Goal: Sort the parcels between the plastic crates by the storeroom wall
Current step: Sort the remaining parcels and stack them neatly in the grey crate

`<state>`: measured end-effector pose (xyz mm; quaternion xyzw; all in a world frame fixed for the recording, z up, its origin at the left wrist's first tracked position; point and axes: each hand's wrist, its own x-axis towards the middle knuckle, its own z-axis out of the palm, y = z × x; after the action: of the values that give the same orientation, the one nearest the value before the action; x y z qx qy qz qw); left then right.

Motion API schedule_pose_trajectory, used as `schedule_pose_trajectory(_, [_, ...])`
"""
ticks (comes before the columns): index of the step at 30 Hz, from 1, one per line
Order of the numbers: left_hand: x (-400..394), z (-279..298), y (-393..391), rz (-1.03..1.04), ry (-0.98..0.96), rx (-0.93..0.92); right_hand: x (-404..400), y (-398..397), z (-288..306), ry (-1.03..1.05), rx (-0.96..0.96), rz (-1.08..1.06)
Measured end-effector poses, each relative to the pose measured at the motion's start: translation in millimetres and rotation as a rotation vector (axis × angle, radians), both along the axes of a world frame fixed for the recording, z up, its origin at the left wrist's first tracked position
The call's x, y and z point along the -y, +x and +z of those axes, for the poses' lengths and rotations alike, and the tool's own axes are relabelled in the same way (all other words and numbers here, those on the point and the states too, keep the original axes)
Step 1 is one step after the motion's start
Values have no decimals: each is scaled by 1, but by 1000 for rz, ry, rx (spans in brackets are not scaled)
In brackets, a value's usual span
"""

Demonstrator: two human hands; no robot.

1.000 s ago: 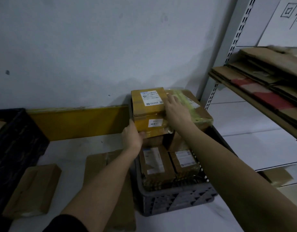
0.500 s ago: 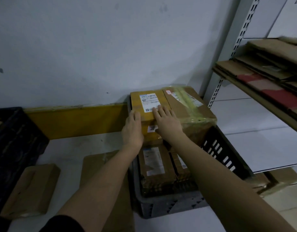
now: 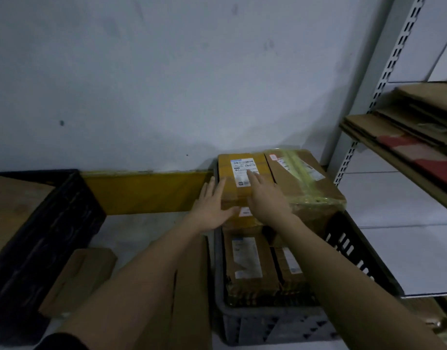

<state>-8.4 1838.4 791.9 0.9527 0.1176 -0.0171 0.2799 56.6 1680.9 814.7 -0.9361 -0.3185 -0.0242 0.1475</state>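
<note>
Right, top parcel: yellow-brown carton point(image 3: 238, 183) w/ white printed label on top, small white sticker on its near face; tape-wrapped, glossy; sits at far end of grey crate point(image 3: 262, 324), atop other parcels, against the wall.
Neighbour parcel: bigger brown box point(image 3: 305, 188) just to its right, touching; clear film over it w/ yellow-green tape strip (crinkled, shiny).
Lower parcels: two flat brown cartons point(image 3: 250, 261) side by side in the crate's near half, each w/ white label; right one partly hidden by forearm.
Grey crate: moulded plastic, slotted lattice walls, rectangular.
Black crate: dark plastic point(image 3: 48, 238) at left, well apart from grey one; brown cardboard shows in it.
Floor items: flat cardboard piece point(image 3: 78, 281) betw. the crates; another sheet point(image 3: 192, 286) beside grey crate, under left forearm.
L hand: left hand point(image 3: 212, 208) flat vs. the carton's left side, fingers straight & spread, thumb at the near edge; grip = spread, pressing not curling.
R hand: right hand point(image 3: 265, 195) palm-down on carton top, fingers straight, tips on the label; grip = spread flat.
Arms: both extended forward; dark sleeve at left elbow.
Shelf: metal rack point(image 3: 383, 79) at right, flattened cardboard stacked on it.
</note>
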Motion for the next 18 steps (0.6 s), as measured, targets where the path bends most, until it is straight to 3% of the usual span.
schedule_pose_trajectory(3, [-20,-5,-54,133,-92,183,-17,-32,13,295,38,72])
schedule_pose_trajectory(7, [-54,-35,-146,353,-321,225,-64,-85,7,492,-212,228])
schedule_pose_trajectory(12, [-84,-73,-228,625,-589,107,-112,-147,-37,399,-377,297])
schedule_pose_trajectory(18, [-78,-109,-238,592,-721,-38,-117,-169,-93,96,-440,1])
